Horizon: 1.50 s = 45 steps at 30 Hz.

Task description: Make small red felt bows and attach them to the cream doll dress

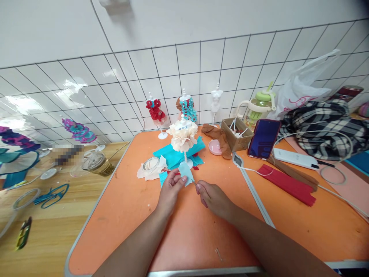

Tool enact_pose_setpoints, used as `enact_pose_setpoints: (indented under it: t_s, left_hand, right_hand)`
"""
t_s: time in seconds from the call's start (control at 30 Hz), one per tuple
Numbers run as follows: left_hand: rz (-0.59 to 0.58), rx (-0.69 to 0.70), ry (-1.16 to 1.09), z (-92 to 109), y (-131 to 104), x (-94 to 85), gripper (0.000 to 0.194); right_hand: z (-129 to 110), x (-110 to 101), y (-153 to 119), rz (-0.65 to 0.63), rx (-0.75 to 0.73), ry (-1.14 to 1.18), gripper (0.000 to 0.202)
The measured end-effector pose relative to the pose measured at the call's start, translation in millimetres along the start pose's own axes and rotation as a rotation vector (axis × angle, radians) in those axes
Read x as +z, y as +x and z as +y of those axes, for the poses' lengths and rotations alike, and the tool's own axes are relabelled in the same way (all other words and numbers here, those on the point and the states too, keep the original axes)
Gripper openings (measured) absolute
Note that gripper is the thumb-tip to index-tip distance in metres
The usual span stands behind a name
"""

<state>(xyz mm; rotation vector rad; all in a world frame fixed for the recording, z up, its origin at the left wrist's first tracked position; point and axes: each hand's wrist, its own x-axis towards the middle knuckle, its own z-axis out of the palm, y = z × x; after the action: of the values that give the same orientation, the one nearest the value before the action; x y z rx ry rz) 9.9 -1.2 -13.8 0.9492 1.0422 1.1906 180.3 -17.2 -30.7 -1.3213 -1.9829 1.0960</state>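
Note:
My left hand pinches a small pale blue piece of paper between thumb and fingers. My right hand is closed on a thin, dark, stick-like tool, whose tip meets the paper's lower right edge; most of the tool is hidden in the fist. Just behind the hands stands a small dress-form mannequin in ruffled cream paper on a white base. Bright blue crepe paper lies under and around it. A roll of tape rests on cream scraps to the left.
Further mannequins, one red, one blue and one bare white, stand along the tiled wall. To the right are a pink dish, a cardboard box, a propped phone, red crepe paper and a power bank.

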Motion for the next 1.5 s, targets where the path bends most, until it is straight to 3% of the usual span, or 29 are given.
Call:
enact_pose_setpoints:
  t_s: [0.5, 1.5]
  left_hand:
    - [0.116, 0.042, -0.080, -13, -2, 6.3, 0.066]
    - [0.117, 0.021, -0.271, -17, -9, 16.3, 0.075]
  right_hand:
    - [-5, 7, -1, -0.017, 0.043, 0.126, 0.040]
    - [-8, 18, 1, 0.046, 0.084, 0.210, 0.037]
